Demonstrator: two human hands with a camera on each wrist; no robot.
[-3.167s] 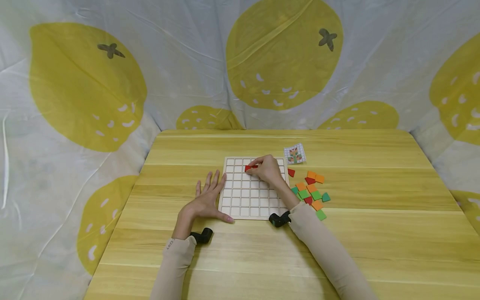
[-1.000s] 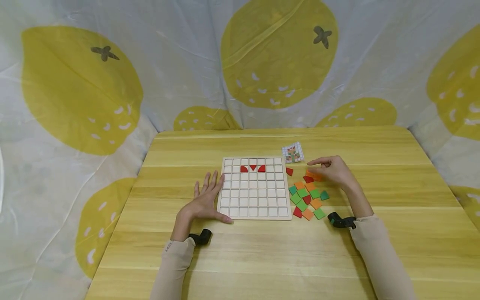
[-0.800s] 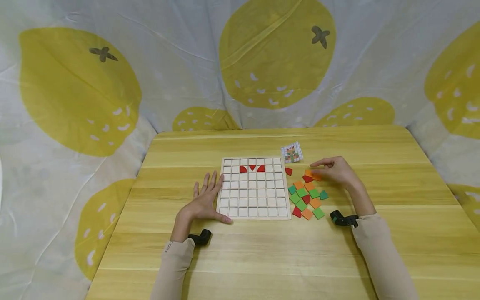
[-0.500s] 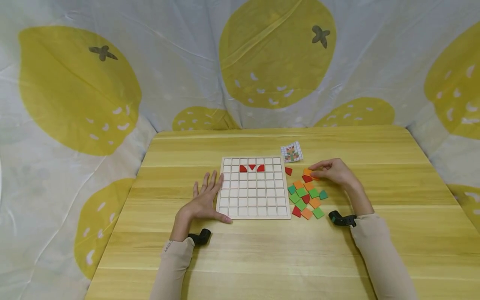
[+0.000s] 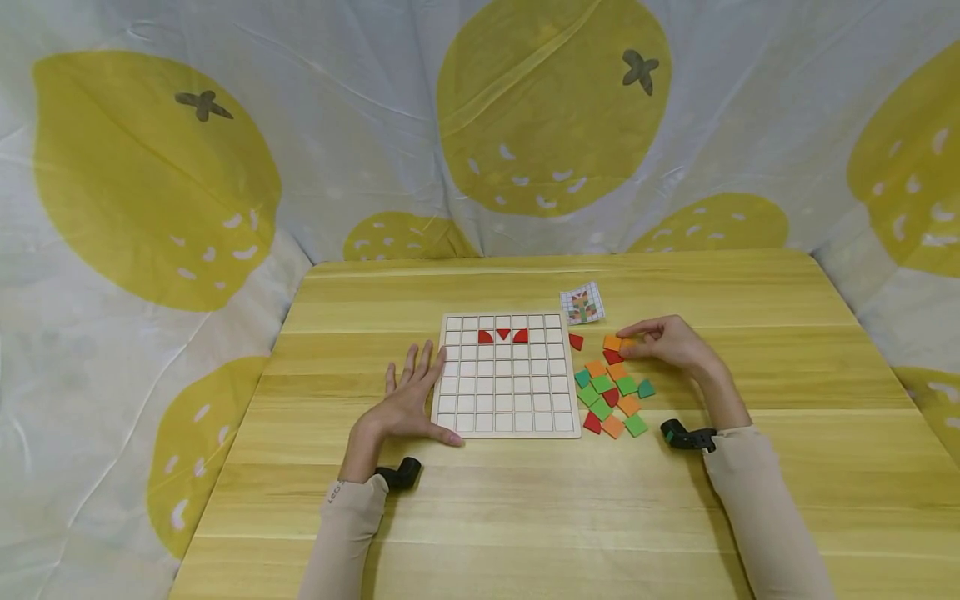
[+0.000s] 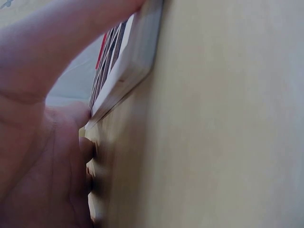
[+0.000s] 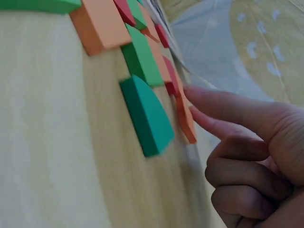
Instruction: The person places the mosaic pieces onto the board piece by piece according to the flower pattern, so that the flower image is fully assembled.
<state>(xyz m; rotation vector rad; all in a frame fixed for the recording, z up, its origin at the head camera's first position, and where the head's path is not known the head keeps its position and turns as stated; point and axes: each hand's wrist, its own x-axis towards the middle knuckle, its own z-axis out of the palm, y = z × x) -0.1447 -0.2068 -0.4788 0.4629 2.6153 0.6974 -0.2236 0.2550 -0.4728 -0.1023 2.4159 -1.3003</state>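
With our left hand (image 5: pixel 408 400) flat, fingers spread, steadying the board (image 5: pixel 507 375), our right hand (image 5: pixel 670 342), index finger out and the rest curled, touches an orange tile (image 5: pixel 612 342) and may scatter the tightly packed pile (image 5: pixel 615 392).

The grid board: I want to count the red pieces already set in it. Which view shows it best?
The head view: the whole grid board lies in sight, with three red pieces in its second row. The left wrist view shows only its edge side-on beside the left hand. The right wrist view does not show it clearly.

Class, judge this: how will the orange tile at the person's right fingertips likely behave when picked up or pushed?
The orange tile looks flat, thick and stiff, so it probably slides, never rolls. It seems small and light; the right hand likely needs only a fingertip pinch.
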